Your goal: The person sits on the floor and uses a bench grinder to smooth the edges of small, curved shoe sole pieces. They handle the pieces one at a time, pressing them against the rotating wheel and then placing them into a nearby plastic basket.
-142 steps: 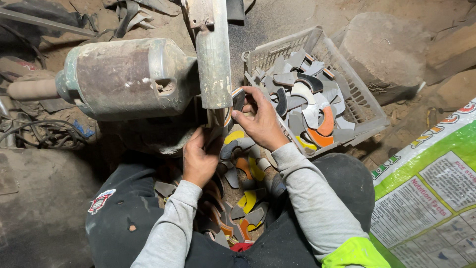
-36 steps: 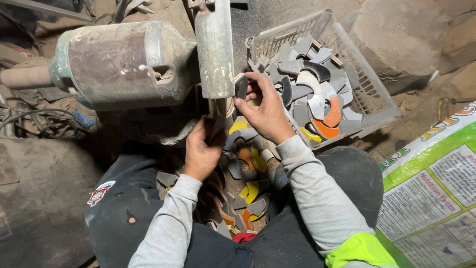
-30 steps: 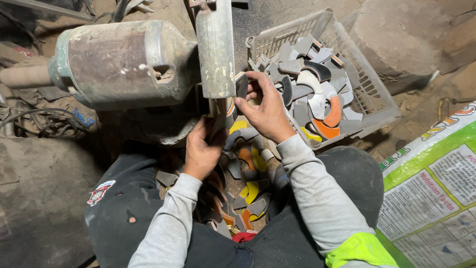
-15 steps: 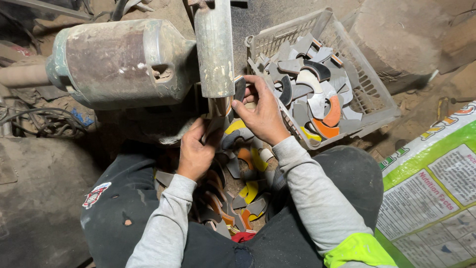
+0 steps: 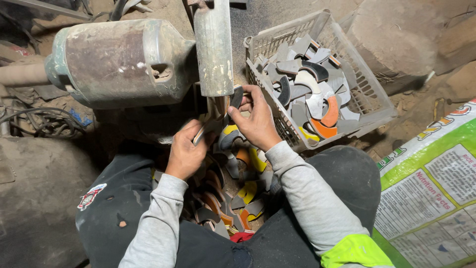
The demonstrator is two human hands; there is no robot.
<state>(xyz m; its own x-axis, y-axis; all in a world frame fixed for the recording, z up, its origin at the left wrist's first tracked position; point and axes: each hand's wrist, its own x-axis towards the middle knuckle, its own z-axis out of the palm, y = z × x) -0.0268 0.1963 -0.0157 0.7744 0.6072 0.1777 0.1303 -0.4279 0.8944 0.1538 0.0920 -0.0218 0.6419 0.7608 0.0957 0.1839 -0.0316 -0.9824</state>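
— So, what fills the view at ten o'clock?
— A worn, rust-streaked motor housing (image 5: 119, 62), with a pale metal guard (image 5: 213, 47) standing upright at twelve o'clock beside it.

— And to the right?
— A white plastic basket (image 5: 369, 92) at two o'clock, heaped with curved grey, white and orange pieces (image 5: 310, 89). A green-and-white printed sack (image 5: 436, 183) lies at four o'clock.

— Where is the person?
— Seated at six o'clock in dark trousers and grey sleeves, with a pile of curved offcuts (image 5: 233, 198), yellow, orange and grey, between the knees.

— The hands?
— Both meet just below the guard. The right hand (image 5: 255, 121) pinches a dark curved piece (image 5: 236, 97) at the guard's lower end, right by the basket's near corner. The left hand (image 5: 186, 151) is curled around a thin light strip (image 5: 200, 134), fingers closed.
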